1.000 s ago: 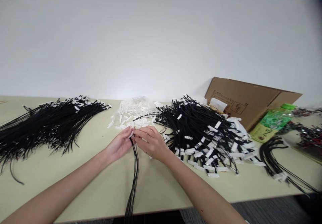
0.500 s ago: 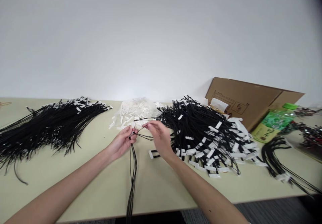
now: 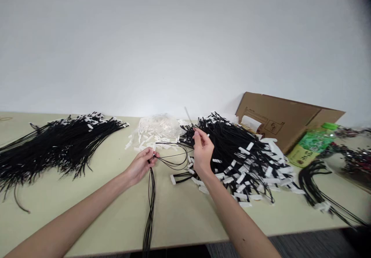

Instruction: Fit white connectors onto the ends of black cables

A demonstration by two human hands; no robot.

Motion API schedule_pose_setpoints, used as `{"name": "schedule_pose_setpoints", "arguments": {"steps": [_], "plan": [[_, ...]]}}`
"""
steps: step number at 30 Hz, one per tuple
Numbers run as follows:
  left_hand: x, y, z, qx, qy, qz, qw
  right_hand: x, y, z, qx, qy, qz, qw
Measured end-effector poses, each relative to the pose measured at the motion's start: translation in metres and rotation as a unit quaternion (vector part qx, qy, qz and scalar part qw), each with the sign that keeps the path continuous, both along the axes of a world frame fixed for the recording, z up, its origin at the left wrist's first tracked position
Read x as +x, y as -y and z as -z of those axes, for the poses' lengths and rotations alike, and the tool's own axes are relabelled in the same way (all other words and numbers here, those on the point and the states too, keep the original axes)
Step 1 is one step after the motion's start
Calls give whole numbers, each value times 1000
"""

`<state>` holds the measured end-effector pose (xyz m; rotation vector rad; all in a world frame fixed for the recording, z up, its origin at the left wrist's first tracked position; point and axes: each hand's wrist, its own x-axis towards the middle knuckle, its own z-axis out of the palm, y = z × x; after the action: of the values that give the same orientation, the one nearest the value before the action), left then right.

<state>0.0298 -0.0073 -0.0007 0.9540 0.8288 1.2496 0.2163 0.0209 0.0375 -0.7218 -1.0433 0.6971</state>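
Note:
My left hand pinches a bundle of thin black wires close to a small white connector. Below the fingers the wires hang over the table's front edge. On the other side, several wires bend into a loop toward the right. My right hand is raised beside the big wire pile, thumb and fingertips closed on one thin wire. That wire's end sticks up from the fingertips as a blurred grey streak.
Black wires with white connectors lie in a large pile at right and another at left. Between them sits a clear bag of white connectors. A cardboard piece, green bottle and smaller wire bundle are farther right.
My right hand has moved right and up, away from my left hand, pulling a wire end with it. The left hand stays nearly in place, and the wires beside it now form a looser loop.

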Motion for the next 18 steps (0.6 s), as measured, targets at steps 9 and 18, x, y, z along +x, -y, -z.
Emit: {"name": "schedule_pose_setpoints", "arguments": {"steps": [9, 18], "plan": [[-3, -2, -2, 13, 26, -24, 999, -9, 9, 5, 153, 352, 42, 923], [-3, -3, -1, 29, 14, -4, 999, -12, 8, 6, 175, 387, 44, 904]]}}
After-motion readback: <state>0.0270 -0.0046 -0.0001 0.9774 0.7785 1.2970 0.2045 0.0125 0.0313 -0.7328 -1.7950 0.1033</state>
